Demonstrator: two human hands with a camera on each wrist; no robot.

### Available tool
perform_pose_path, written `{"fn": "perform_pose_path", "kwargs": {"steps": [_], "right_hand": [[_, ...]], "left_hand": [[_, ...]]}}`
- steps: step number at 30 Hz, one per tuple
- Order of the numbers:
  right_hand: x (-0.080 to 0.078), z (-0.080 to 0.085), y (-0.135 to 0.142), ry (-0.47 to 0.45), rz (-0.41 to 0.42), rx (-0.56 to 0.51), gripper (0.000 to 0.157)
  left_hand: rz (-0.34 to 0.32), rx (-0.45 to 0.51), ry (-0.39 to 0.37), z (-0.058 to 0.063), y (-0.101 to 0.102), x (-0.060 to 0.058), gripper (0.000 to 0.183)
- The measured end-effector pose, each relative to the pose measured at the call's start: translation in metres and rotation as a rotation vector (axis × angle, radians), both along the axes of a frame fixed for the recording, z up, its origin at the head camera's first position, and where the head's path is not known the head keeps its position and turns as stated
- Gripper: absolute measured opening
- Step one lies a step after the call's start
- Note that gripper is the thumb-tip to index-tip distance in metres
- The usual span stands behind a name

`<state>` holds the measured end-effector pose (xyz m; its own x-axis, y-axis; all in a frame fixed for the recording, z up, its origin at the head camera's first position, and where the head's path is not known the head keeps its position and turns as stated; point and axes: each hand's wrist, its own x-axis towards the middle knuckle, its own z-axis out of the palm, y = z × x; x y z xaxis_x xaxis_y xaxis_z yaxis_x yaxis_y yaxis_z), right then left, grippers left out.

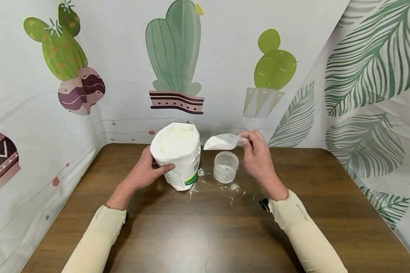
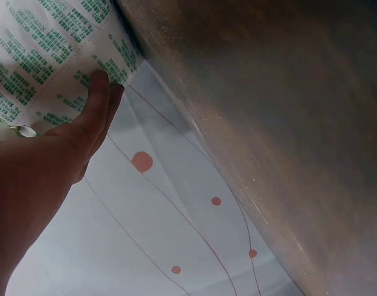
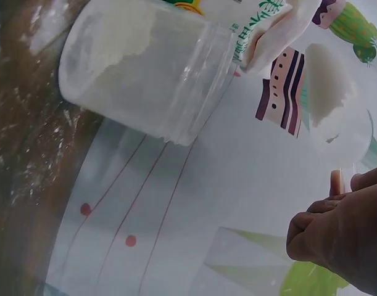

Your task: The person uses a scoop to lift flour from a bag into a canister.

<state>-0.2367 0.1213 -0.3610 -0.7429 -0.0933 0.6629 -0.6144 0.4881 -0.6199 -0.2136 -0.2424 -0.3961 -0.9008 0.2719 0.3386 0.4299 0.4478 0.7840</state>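
An open-topped bag of white powder [image 1: 176, 161], white with green print, stands on the table at centre left. My left hand [image 1: 146, 171] holds its left side, thumb across the front and fingers along the far side. In the left wrist view, those fingers [image 2: 97, 102] lie against the printed bag wall. My right hand [image 1: 257, 155] pinches the handle of a clear plastic scoop [image 1: 230, 141], which bears a heap of white powder. The scoop hangs above an open clear jar [image 1: 225, 168] standing right of the bag. Powder shows inside the jar [image 3: 132, 68] in the right wrist view too.
Spilled powder [image 1: 235, 187] dusts the brown wooden table [image 1: 191, 235] around the jar and bag. A white cloth backdrop [image 1: 123, 76] printed with cacti and leaves hangs right behind the table's far edge.
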Motion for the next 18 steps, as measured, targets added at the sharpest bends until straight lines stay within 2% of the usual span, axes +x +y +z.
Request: {"fn": "perform_pose_path", "kwargs": {"steps": [4, 7, 11, 18], "right_hand": [[-0.001, 0.000, 0.005, -0.018, -0.011, -0.008, 0.014], [-0.001, 0.000, 0.010, -0.034, -0.013, -0.006, 0.014], [-0.002, 0.000, 0.018, -0.040, 0.006, -0.004, 0.014], [-0.010, -0.001, 0.035, -0.036, 0.048, 0.016, 0.015]], "left_hand": [[0.004, 0.001, 0.021, -0.018, -0.006, -0.012, 0.084], [0.005, 0.010, 0.021, -0.022, -0.008, -0.015, 0.086], [0.011, 0.008, 0.009, -0.016, -0.005, -0.010, 0.085], [-0.010, 0.009, 0.001, 0.008, 0.005, 0.005, 0.080]]}}
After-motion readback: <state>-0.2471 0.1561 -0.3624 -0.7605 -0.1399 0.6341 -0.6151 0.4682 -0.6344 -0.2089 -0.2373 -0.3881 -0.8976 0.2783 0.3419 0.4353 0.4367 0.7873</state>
